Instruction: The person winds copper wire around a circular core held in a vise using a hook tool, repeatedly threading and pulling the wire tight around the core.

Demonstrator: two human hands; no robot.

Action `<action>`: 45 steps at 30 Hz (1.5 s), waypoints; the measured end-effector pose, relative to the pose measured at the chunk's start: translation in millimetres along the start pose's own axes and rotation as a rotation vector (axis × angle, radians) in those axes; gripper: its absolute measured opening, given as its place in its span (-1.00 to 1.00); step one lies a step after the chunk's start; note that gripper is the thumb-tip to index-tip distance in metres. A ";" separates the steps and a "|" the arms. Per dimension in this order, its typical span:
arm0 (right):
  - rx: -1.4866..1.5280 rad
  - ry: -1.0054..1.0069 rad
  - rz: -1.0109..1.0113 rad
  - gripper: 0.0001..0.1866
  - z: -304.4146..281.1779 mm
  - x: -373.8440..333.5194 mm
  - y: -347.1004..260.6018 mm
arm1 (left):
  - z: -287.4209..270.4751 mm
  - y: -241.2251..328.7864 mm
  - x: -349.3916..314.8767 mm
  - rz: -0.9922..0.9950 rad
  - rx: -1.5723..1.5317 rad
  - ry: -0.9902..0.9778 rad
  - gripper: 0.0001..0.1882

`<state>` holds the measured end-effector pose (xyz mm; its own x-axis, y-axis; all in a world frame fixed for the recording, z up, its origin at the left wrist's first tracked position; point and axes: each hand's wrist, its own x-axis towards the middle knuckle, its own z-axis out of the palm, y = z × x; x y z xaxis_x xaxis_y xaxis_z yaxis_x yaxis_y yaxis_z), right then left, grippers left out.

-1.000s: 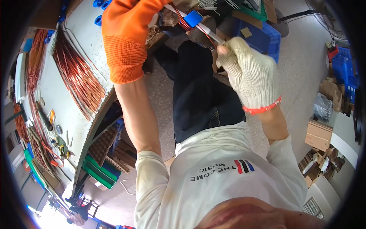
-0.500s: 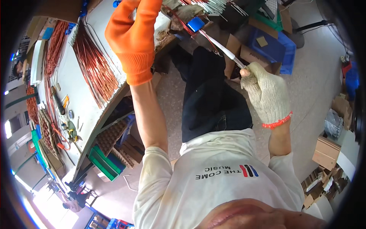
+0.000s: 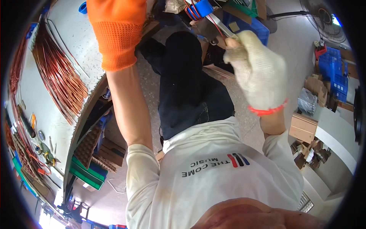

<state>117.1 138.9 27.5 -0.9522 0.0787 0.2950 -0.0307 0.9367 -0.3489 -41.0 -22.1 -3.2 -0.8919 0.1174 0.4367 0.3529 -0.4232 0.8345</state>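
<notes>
My right hand [image 3: 261,72], in a white knitted glove with a red cuff, is closed at the end of a pale rod [image 3: 221,25]. A thin red-brown wire [image 3: 215,23] runs beside the rod to my bare thumb tip. At the rod's far end is a blue ring-shaped core [image 3: 203,7] with several turns of copper wire around it. My left hand [image 3: 119,30], in an orange glove, is raised at the top edge over the bench, left of the core. Its fingers are cut off by the picture's edge, so their grip is hidden.
On the white bench [image 3: 72,23] at left lies a fanned bundle of copper wires [image 3: 57,76], with hand tools [image 3: 47,154] nearer me. Below its edge are a green tray [image 3: 85,173] and egg-carton sheets [image 3: 87,147]. Blue crates [image 3: 337,72], cardboard boxes [image 3: 303,128] and a fan [image 3: 324,19] stand right.
The view has shifted, so the bench appears further left. My right hand has risen toward the upper middle, and the core sits closer to the top edge. My left hand's fingers have left the picture.
</notes>
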 end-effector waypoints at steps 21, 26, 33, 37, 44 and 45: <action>0.068 -0.142 0.159 -0.68 -4.3 -44.8 34.0 | 16.8 -4.1 -9.3 0.019 0.146 0.082 -0.69; 0.732 -0.257 0.395 -0.61 11.5 -29.0 20.8 | 15.9 -7.4 -19.9 -0.098 0.136 0.170 -0.75; 0.745 -0.425 0.891 -0.67 -44.6 -165.2 114.2 | 0.4 27.6 -33.7 0.319 0.573 -0.415 -0.43; 0.355 0.142 0.466 -0.71 20.6 -93.1 98.5 | -10.7 21.6 -29.6 0.578 0.911 -0.504 -0.47; 0.245 0.295 -1.036 -0.52 39.9 61.5 74.9 | 8.1 21.2 -50.5 0.396 0.764 -0.262 -0.39; 0.321 0.340 -1.046 -0.52 42.8 67.3 73.5 | 9.6 20.0 -53.0 0.400 0.736 -0.227 -0.40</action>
<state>37.8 198.4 -16.3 -0.2843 -0.5538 0.7827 -0.8820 0.4711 0.0130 16.0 -28.2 -6.5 -0.6118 0.2937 0.7345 0.7909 0.2088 0.5753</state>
